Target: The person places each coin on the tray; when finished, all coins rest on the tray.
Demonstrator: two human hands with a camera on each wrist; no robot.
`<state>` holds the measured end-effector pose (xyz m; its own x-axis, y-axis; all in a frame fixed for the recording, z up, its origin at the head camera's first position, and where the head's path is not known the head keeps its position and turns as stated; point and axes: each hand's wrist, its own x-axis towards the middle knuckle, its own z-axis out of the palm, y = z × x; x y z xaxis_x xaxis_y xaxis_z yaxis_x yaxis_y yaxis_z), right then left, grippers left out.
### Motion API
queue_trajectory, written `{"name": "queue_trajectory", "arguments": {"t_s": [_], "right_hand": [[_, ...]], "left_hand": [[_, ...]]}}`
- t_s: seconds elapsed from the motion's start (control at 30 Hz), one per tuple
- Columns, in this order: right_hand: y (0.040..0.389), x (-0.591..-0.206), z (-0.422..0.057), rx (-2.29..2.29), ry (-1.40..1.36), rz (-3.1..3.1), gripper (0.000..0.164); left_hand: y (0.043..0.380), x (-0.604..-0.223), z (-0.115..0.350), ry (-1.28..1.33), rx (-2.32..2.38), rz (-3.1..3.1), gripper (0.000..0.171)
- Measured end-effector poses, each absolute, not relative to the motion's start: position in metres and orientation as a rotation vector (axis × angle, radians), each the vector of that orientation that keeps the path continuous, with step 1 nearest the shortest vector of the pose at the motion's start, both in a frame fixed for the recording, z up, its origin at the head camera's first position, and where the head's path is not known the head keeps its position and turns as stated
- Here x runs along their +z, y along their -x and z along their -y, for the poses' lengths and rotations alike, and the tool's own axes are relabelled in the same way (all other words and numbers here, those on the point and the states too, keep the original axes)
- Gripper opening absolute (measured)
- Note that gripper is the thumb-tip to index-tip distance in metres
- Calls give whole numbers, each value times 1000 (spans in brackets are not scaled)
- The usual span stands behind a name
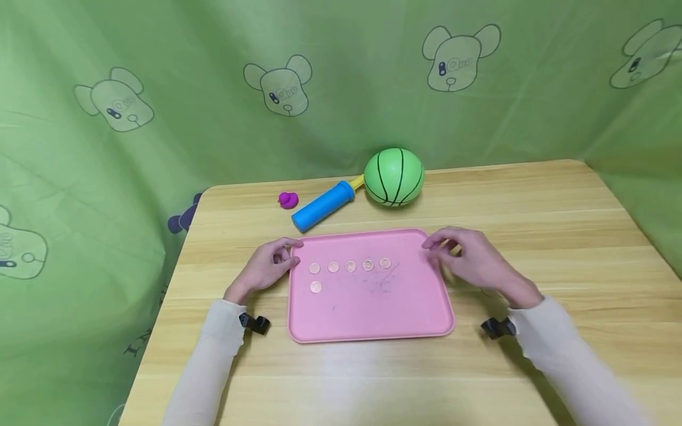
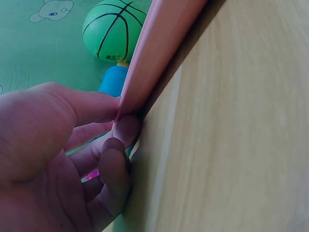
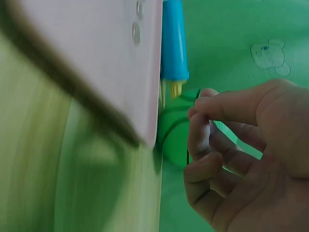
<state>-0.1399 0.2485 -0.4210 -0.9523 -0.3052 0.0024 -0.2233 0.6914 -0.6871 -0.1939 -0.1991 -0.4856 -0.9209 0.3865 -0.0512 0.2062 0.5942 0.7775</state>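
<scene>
The pink tray (image 1: 367,319) is on the tabletop (image 1: 533,207), between the two hands; whether its edges are slightly raised off the wood cannot be determined. Six coins lie flat inside the tray: five coins (image 1: 350,267) form a row in its far half, and a sixth coin (image 1: 315,287) sits on the near side of the leftmost. The rim presumably retains the coins and offers a thin edge to grip. Beyond the tray's far edge are a blue pump (image 1: 322,207), a green ball (image 1: 394,177) and a purple duck (image 1: 288,200).

The left hand (image 1: 268,265) pinches the tray's left rim near the far corner, thumb opposing the fingers. The right hand (image 1: 471,257) is at the tray's far-right corner, fingers loosely bent, thumb and forefinger narrowly spaced; no object is visible between them. Both forearms angle inward from the tray's near side.
</scene>
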Motion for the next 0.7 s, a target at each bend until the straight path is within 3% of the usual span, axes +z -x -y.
{"name": "queue_trajectory", "arguments": {"t_s": [0.27, 0.7], "right_hand": [[136, -421, -289, -937, 609, -2941, 26], [125, -443, -334, -721, 497, -2908, 24]], "left_hand": [[194, -486, 198, -482, 1236, -2598, 35], [195, -486, 201, -489, 1226, -2605, 35]]}}
